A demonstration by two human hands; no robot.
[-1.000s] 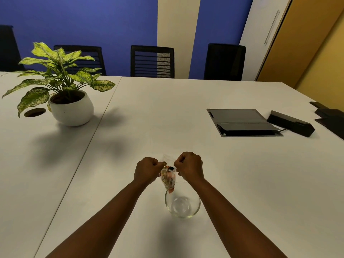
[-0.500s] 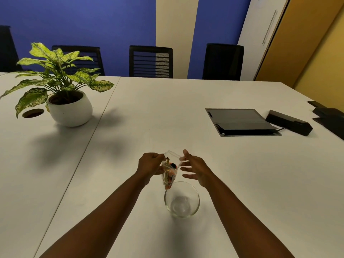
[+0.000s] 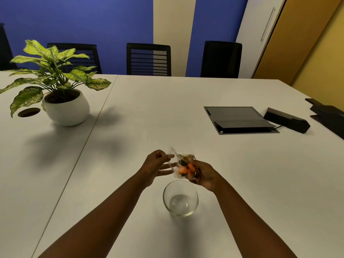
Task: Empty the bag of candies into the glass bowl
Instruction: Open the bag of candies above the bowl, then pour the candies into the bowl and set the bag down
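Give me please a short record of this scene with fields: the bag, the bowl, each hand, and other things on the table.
bag: clear bag of candies, held above the table, just beyond the bowl
bowl: glass bowl, upright on the white table, no candies inside yet
left hand: left hand pinches the bag's clear edge, other fingers spread
right hand: right hand cups the filled part of the bag
other things: potted plant far left; flat grey panel and black box far right

One clear glass bowl (image 3: 180, 198), one clear plastic bag of candies (image 3: 184, 167) (the sweets inside too jumbled to count), two bare hands, one leafy plant in a white pot (image 3: 65, 107), three black chairs across the white counter (image 3: 167, 112).
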